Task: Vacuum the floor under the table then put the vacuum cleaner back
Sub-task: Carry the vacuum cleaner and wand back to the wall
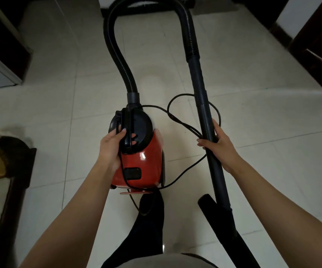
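Both hands are clamping onto the machine: the left hand [113, 146] is curling round the black carry handle [127, 132] on top of the vacuum cleaner, thumb on the near side and fingertips showing on the far side, while the right hand [217, 145] is wrapping its fingers round the wand about midway along it.

Pale floor tiles [59, 97] are filling most of the view, with dark furniture [13, 190] running along the left edge. A black ribbed hose [115, 55] is arching up from the front of the body, over the top of the frame and down into the wand [204, 113]. The red vacuum cleaner [146, 163] is sitting centre frame, just ahead of a dark trouser leg [148, 233]; whether it is resting on the tiles or hanging from the grip cannot be told. The nozzle [208, 207] is lying at the lower end of the wand. A thin black cord [175, 118] is looping loosely between body and wand, one strand passing by the right fingers and another trailing down past the left palm.
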`<state>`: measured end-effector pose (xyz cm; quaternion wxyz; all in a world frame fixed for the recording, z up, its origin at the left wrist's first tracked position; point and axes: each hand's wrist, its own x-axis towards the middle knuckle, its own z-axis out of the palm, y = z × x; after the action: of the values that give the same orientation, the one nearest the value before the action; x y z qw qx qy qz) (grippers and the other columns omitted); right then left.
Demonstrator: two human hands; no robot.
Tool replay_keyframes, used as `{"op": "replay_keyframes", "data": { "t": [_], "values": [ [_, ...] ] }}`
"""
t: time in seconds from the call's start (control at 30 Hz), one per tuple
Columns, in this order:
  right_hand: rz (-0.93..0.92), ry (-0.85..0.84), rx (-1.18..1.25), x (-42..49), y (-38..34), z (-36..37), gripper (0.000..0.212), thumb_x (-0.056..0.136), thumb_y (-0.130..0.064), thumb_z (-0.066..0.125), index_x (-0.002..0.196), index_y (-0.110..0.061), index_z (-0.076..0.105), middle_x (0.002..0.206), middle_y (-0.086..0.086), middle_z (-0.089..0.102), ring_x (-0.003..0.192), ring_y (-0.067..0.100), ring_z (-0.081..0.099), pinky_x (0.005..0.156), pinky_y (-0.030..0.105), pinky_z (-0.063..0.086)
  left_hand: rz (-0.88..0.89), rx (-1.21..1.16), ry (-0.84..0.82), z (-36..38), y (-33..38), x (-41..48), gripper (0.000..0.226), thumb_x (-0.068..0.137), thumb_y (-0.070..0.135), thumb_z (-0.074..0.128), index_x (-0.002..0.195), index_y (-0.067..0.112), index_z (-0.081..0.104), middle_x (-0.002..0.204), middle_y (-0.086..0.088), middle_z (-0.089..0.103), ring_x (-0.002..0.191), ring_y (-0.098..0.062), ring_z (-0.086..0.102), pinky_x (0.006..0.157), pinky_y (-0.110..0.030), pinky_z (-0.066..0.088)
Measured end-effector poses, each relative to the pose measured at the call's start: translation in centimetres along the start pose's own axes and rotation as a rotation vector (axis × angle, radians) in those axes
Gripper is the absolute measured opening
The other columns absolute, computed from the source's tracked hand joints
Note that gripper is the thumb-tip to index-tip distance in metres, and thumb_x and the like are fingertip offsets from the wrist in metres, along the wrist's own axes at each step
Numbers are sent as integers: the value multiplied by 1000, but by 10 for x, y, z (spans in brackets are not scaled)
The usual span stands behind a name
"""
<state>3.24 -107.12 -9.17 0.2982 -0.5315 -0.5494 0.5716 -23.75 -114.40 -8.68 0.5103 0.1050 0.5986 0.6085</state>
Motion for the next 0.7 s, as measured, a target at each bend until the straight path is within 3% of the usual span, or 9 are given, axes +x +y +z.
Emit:
{"op": "replay_keyframes", "data": {
  "t": [0.07,0.13,0.27,0.5,0.7],
  "values": [
    [1,5,1,40,-9,8,69,84,-4,66,118,-57,37,113,-2,60,102,21,62,94,28,48,-14,-17,-14,9,12,40,22,94,8,52,112,4,64,85,-12,71,72,-22,67,67,-32,59],
    [22,10,-1,79,-17,17,69,83,-6,67,117,-58,37,113,-6,60,109,22,59,100,33,46,-38,-19,-24,19,25,76,25,94,8,51,116,3,63,93,-15,68,77,-26,65,74,-37,57],
    [58,40,-1,153,-42,28,73,82,-7,69,132,-49,34,123,3,58,114,24,58,105,43,42,-87,-45,-30,36,59,145,23,94,7,51,114,6,63,94,-17,67,80,-30,62,87,-46,50],
    [51,64,2,266,-82,34,75,82,-7,69,140,-38,34,115,-3,59,110,24,59,104,41,43,-75,1,-54,71,125,247,22,94,8,53,113,8,64,84,-11,71,64,-21,67,59,-29,59],
    [27,68,31,370,-112,31,74,82,-4,68,141,-36,36,102,-4,60,92,16,64,91,26,49,-56,15,-46,106,157,337,27,94,9,52,119,7,62,84,-11,70,63,-20,66,70,-34,58]
  ]
}}
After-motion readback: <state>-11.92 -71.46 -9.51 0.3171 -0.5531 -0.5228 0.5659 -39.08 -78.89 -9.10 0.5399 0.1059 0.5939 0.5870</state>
